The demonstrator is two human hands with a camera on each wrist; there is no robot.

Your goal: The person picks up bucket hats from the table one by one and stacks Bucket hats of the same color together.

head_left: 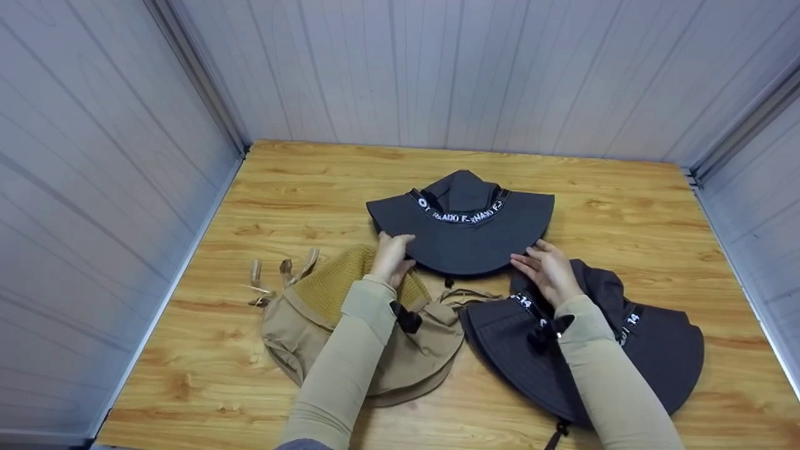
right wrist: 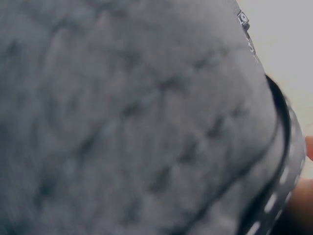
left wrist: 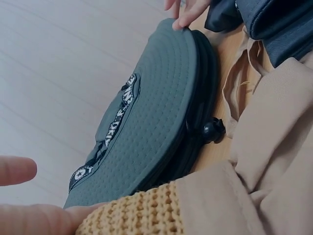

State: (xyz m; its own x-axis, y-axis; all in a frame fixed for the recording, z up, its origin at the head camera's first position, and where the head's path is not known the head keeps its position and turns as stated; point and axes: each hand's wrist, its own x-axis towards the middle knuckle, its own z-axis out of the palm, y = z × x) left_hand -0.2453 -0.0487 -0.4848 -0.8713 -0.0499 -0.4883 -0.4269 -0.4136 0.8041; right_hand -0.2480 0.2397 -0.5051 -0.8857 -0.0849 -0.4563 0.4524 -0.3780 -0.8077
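Observation:
A dark grey bucket hat (head_left: 469,247) with a lettered black-and-white band lies at the back middle, its wide brim toward me. At the brim's left edge is my left hand (head_left: 392,259); in the left wrist view its thumb (left wrist: 17,170) and a finger stand apart. My right hand (head_left: 550,272) touches the brim's right edge with extended fingertips (left wrist: 182,23), above a second dark hat (head_left: 662,350). Beneath my left forearm lies a tan hat (head_left: 412,369) with a mustard mesh part (head_left: 325,287). Dark fabric fills most of the right wrist view.
The wood-grain table (head_left: 300,187) is bounded by pale panel walls (head_left: 400,75) at the back and both sides. Tan straps (head_left: 284,272) stick out left of the tan hat. A cord with a black toggle (head_left: 562,428) hangs at the near dark hat's front edge.

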